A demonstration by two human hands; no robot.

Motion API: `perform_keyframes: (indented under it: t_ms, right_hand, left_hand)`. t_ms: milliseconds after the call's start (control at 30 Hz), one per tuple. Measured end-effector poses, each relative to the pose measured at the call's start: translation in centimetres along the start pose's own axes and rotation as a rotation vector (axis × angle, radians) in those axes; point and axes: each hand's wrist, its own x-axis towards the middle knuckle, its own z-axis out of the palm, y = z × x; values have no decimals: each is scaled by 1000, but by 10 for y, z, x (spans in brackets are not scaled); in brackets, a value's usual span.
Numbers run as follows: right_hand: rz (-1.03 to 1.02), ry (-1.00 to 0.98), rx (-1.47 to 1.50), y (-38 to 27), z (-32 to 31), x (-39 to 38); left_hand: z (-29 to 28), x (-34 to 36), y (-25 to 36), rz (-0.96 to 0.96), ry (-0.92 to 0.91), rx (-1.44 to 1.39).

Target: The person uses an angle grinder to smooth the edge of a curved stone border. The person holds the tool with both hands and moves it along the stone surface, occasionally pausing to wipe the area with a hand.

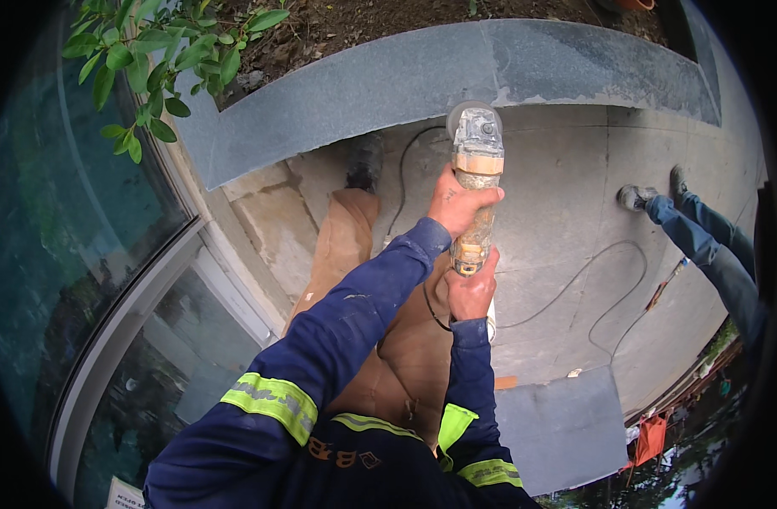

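Both my hands are closed round a dusty, yellow-and-grey angle grinder (477, 174) stretched out ahead of me. My left hand (459, 202) wraps its body behind the metal gear head. Lower down, my right hand (473, 287) grips the rear end of the grinder. The round disc (466, 109) at the far end overlaps the near edge of a grey stone slab (388, 110); whether it touches the stone I cannot tell. A dark cable (405, 182) curves beside my left arm. My fingers on the far side of the tool are partly hidden.
Leafy branches (155, 72) overhang the slab's left end, with soil (354, 34) behind it. A glass door (142, 339) borders my left. Another person's legs in jeans (702, 237) stand at right. A cord (592, 263) trails over the paving; a grey slab (566, 428) lies near right.
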Motion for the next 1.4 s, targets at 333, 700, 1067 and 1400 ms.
perform_keyframes:
  t_ms: [333,700,1067,1400]
  right_hand:
    - [-37,-3,-31,6,-1,1]
    - [-19,-38,-36,6,-7,9]
    - [3,-35,-3,8,-4,7]
    - [0,-30,-21,14,-6,3]
  left_hand:
    - [0,-2,1,14,5,36]
    - [1,-9,4,46,50,-29]
    - [6,-9,14,44,44,34]
    - [4,-11,3,7,62,4]
